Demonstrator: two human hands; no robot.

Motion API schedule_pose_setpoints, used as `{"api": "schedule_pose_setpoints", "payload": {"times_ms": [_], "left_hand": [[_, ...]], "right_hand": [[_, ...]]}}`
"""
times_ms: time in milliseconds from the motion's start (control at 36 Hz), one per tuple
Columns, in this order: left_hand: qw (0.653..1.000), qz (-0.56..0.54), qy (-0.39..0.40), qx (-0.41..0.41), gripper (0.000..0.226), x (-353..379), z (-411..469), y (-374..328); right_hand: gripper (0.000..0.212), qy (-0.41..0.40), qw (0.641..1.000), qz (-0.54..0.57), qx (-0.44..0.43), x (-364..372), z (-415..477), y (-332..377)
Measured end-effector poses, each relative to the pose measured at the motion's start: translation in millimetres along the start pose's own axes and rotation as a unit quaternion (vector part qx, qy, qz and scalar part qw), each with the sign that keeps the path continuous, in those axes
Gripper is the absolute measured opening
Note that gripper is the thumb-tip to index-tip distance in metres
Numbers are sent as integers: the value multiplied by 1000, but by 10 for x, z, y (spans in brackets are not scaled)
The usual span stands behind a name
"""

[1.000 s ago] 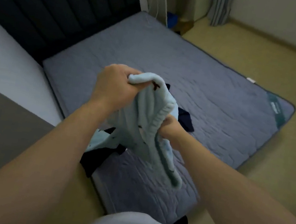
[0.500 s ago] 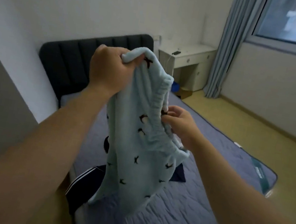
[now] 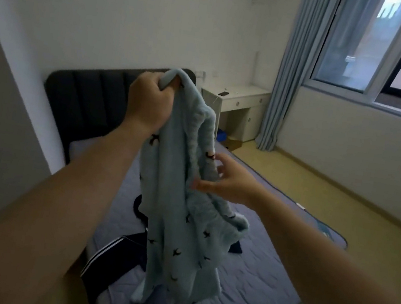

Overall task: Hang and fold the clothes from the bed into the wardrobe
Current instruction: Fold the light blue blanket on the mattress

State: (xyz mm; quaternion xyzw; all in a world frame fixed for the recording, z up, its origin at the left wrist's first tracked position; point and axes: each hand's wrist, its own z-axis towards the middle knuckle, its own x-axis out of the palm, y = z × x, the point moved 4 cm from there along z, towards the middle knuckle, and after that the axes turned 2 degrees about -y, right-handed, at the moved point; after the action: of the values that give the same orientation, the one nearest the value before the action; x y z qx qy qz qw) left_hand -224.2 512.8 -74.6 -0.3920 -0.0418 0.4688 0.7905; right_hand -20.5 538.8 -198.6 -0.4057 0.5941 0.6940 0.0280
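Pale-blue fleece garment [image 3: 182, 227] hangs from the fisted left hand [image 3: 149, 101] alone, the right hand [image 3: 226, 182] spread loosely against its waistband [image 3: 195, 151], so it may slip onto the bed [image 3: 253, 278].

The left hand [image 3: 149, 103] grips the top of the light-blue garment [image 3: 173, 216], with its fingers curled round the fabric. The garment hangs below those fingers, above the bed [image 3: 260, 282]. The right hand [image 3: 231, 181], fingers [image 3: 219, 158] spread, touches the gathered band. Dark clothes [image 3: 109, 255] lie beneath.
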Motion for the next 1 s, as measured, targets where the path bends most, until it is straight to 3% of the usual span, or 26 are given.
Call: {"api": "schedule_pose_setpoints", "payload": {"times_ms": [167,361,444,528,611,694,861,1000], "left_hand": [[999,-37,13,5,28,-116,-91,-37],[999,-45,1,8,30,-268,-129,-109],[1000,-25,-12,-14,39,-367,-98,-65],[999,-3,-28,-40,32,-523,-13,44],[996,8,-46,-70,25,-712,100,198],[995,18,-54,-78,24,-845,175,265],[990,76,-38,-109,12,-1027,263,318],[983,112,77,-120,22,-946,173,235]], "right_hand": [[96,-38,998,-45,-4,462,-124,92],[60,-152,988,1,10,636,-79,185],[41,-116,993,-21,17,587,25,265],[15,-90,993,-69,24,373,143,401],[11,-132,985,-107,37,0,283,578],[11,-150,987,-41,36,-310,390,818],[22,-214,960,-145,-107,-793,500,1460],[21,-195,949,-175,-174,-1089,551,1773]]}}
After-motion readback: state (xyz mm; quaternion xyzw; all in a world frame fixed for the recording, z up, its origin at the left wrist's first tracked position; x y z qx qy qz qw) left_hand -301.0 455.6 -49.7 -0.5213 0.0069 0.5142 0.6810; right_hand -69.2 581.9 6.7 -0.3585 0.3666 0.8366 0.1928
